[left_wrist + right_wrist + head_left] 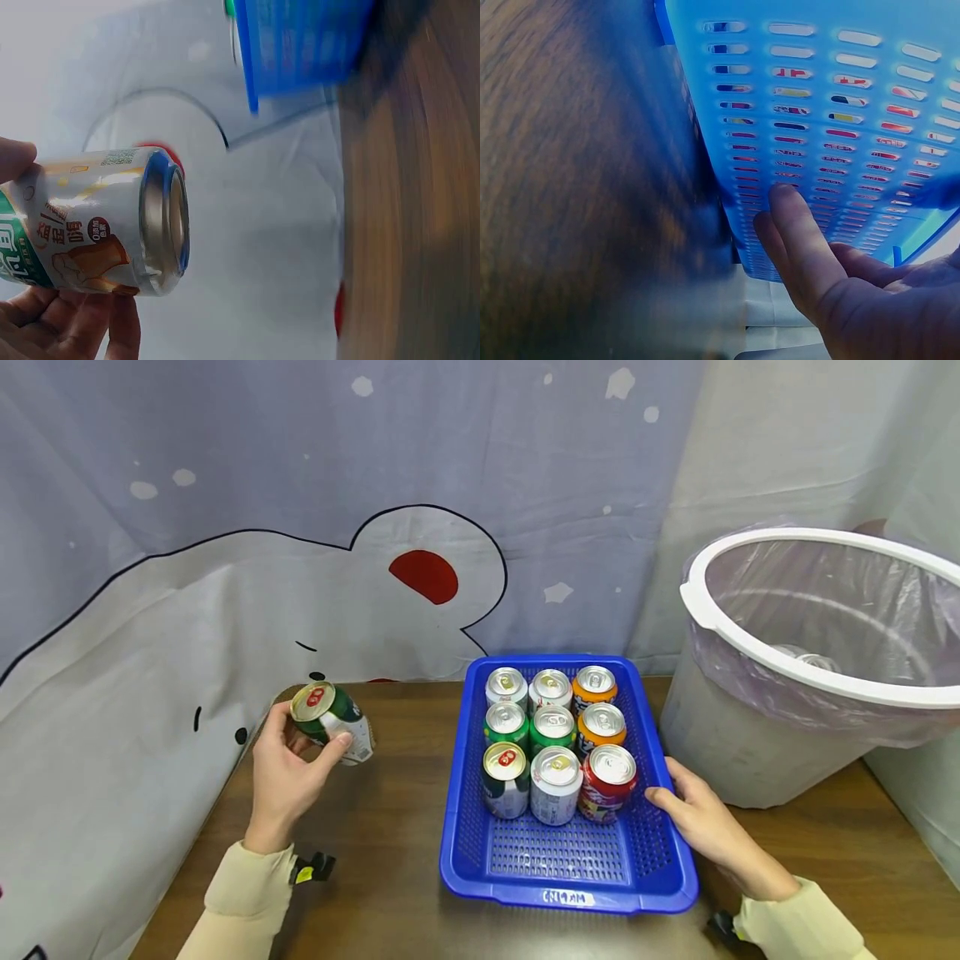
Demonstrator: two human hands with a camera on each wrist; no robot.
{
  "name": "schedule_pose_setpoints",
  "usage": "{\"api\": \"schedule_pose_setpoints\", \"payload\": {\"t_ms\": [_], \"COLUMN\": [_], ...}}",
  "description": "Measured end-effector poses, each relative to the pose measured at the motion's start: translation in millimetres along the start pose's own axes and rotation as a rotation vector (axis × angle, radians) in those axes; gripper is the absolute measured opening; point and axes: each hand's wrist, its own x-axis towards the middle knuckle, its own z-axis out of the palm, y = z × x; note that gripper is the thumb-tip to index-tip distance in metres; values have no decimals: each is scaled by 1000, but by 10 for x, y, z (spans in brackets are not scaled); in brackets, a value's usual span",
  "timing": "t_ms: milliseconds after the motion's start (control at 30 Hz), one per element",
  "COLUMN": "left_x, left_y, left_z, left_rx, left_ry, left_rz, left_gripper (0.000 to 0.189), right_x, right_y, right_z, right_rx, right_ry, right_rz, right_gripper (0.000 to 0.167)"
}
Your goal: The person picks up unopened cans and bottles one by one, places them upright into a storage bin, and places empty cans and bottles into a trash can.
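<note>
My left hand (288, 781) grips a green-and-white drink can (347, 720), raised at the left of the table and tilted, its gold lid with a red tab facing up and left. In the left wrist view the can's silver bottom rim and printed side show, with fingers beneath it. On the right, my right hand (705, 818) holds the side rim of a blue plastic basket (570, 897), thumb over the edge. Its fingers (802, 240) lie against the slotted outer wall in the right wrist view. Inside the basket, several upright cans (555, 777) stand in three rows.
A grey bin (720, 718) with a white rim and a thin plastic liner stands right of the basket, with something silvery low inside. A patterned cloth (337, 610) hangs behind the wooden table (405, 827).
</note>
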Motion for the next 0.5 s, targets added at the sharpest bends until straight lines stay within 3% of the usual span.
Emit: {"api": "schedule_pose_setpoints", "payload": {"t_ms": [233,500], "left_x": [-180,-450], "left_y": [246,426], "left_z": [174,368], "left_rx": [-6,-37], "left_ry": [-118,-238], "left_rz": [90,145], "left_gripper": [59,63], "right_x": [7,-7], "right_y": [-31,-31], "right_z": [-6,2], "right_rx": [-11,-34], "right_ry": [-1,11], "right_rz": [13,26], "right_gripper": [44,42]}}
